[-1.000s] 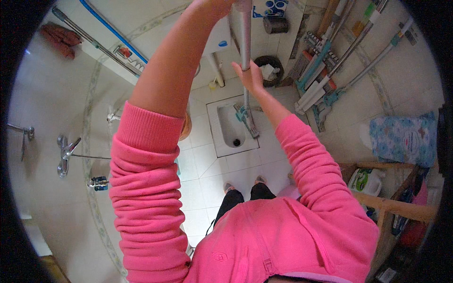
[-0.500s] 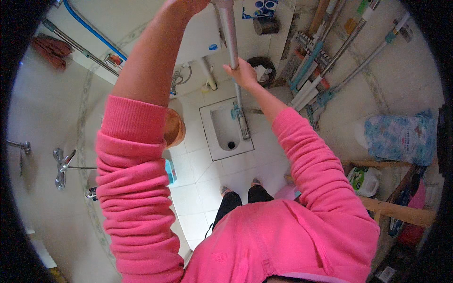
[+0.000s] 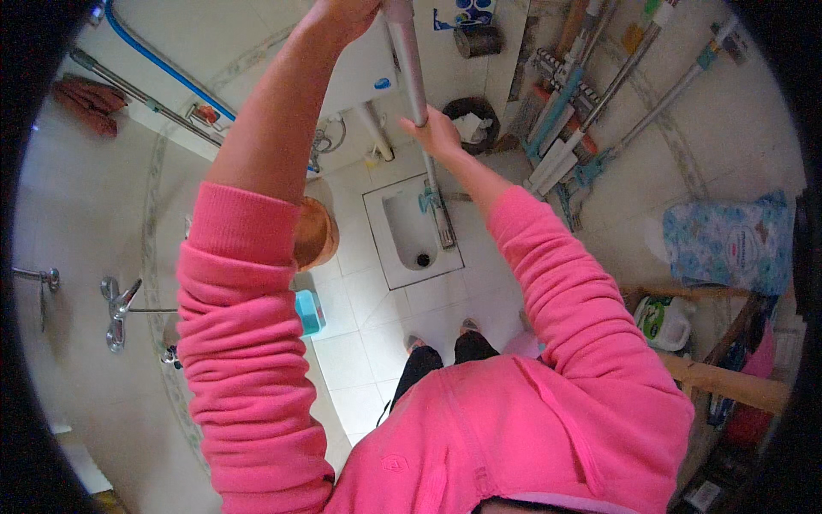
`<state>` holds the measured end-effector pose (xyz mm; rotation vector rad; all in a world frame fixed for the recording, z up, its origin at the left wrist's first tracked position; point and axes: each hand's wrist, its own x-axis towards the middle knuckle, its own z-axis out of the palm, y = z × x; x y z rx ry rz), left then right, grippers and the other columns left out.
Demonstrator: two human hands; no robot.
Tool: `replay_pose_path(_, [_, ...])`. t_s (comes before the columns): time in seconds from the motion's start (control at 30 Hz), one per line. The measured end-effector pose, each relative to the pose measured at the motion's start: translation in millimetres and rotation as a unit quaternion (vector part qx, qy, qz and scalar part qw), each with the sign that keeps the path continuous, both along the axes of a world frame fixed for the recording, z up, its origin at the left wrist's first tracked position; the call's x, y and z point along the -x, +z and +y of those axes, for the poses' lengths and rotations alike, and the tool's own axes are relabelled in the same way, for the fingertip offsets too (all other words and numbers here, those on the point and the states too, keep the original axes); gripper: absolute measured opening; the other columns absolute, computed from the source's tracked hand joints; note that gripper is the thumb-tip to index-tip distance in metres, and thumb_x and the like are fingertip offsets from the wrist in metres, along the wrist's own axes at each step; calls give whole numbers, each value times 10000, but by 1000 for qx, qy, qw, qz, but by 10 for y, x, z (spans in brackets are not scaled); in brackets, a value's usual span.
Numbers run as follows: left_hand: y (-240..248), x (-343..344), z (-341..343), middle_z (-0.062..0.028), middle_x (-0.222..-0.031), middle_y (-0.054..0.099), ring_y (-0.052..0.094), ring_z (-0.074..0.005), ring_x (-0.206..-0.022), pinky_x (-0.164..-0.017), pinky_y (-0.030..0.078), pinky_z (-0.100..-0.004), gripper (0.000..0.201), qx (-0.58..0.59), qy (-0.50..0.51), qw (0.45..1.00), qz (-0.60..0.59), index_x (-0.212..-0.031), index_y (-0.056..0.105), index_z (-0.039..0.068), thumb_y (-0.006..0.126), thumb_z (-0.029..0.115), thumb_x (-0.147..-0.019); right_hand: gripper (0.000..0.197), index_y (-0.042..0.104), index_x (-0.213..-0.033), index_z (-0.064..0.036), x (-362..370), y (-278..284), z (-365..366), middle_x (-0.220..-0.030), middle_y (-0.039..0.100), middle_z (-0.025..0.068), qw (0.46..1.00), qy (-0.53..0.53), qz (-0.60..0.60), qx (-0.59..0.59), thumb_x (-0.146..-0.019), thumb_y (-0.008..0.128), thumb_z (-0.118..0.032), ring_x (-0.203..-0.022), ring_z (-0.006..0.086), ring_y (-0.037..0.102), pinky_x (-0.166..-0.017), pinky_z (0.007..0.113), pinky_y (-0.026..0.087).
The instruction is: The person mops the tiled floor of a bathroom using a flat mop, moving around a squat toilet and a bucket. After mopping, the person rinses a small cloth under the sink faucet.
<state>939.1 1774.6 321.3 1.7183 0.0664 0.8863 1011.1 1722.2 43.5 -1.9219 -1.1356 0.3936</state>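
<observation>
A long pale-grey mop pole slants down from the upper edge to a narrow grey mop head with a teal clamp. That head rests along the right side of the white squat toilet set in the floor. Lower on the pole, my right hand is closed around it, thumb pointing left. My left hand is at the pole's upper end, closed on it, with its fingers partly cut off by the frame. Both pink sleeves are pushed up my forearms.
Several mops and brushes lean at the upper right, beside a dark waste bin. An orange-brown bucket and a teal basin stand left. Wooden shelving holds a white bottle at right.
The view has shifted slightly. Both hands keep their hold on the mop, and its head stays at the toilet's right side with little visible movement.
</observation>
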Motion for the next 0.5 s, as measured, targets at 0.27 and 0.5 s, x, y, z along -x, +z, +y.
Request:
replay_pose_path(0.27, [80,47,-46,-23,-639,514,501,-135,-581,-528,410,-281,184,13,55,998,28,-691,532,74,658,173,-782,398,595,-999,-97,27,96,-8,-853,643,140,1000,16,8,-25,-735,681,-381,-797,336,601,-694,420,467])
replay_pose_path(0.5, [83,23,-113,-14,-618,491,475,-124,-544,-524,404,-274,207,42,56,997,21,-689,521,72,658,191,-787,369,575,-956,-60,111,114,-78,-843,632,143,995,1,55,-82,-748,675,-348,-787,341,584,-704,396,452])
